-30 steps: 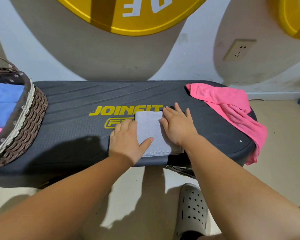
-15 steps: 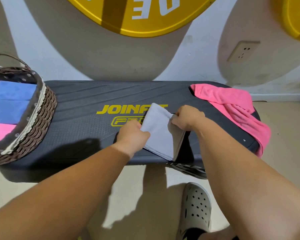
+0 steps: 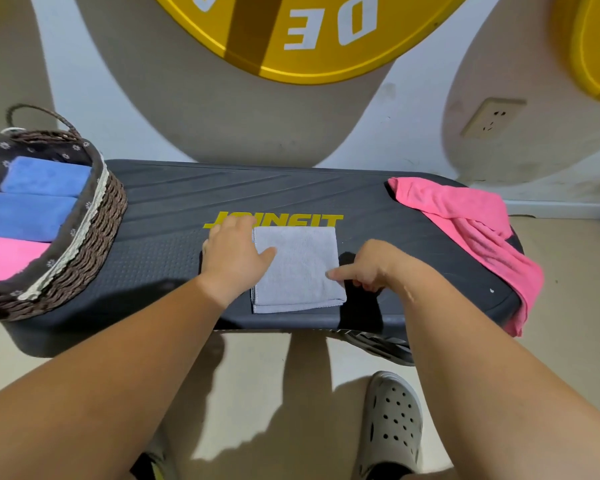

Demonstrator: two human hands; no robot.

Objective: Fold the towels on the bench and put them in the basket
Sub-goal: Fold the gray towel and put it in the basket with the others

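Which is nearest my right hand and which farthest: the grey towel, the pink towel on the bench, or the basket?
1. Grey towel, touching the right hand, on its left.
2. Pink towel, at the bench's right end.
3. Basket, far left.

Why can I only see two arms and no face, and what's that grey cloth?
The camera sits on the person's head, looking down, so you see only their arms. No machine: the grip is just two hands. On the black bench lies a folded grey towel. The left hand rests flat on its left edge; the right hand touches its right edge, fingers curled, though I can't tell whether it pinches. A pink towel waits unfolded at the right end. The basket on the left holds folded towels, blue and pink.
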